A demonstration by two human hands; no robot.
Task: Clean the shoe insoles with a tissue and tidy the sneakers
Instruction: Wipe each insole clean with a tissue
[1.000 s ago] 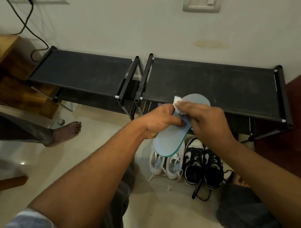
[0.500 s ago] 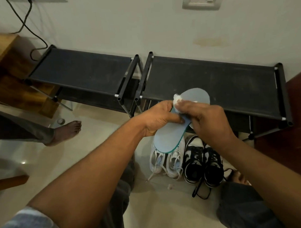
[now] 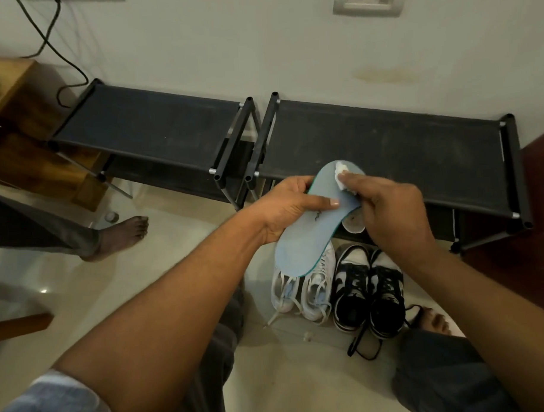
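My left hand (image 3: pixel 288 210) grips a light blue insole (image 3: pixel 305 238) at its middle, thumb across the top, holding it up over the shoes. My right hand (image 3: pixel 391 211) pinches a crumpled white tissue (image 3: pixel 340 175) and presses it on the insole's far end. Below on the floor stand a pair of white sneakers (image 3: pixel 304 285) and, to their right, a pair of black-and-white sneakers (image 3: pixel 369 291) with loose black laces.
Two black fabric shoe racks (image 3: pixel 386 146) stand side by side against the wall, behind my hands. Another person's bare foot (image 3: pixel 120 235) rests on the floor at left. A wooden table (image 3: pixel 11 101) is at far left. My own foot (image 3: pixel 432 320) shows beside the black sneakers.
My right hand with the tissue has slid up the insole toward its far end. The insole has tilted slightly, and my left thumb now lies across its top.
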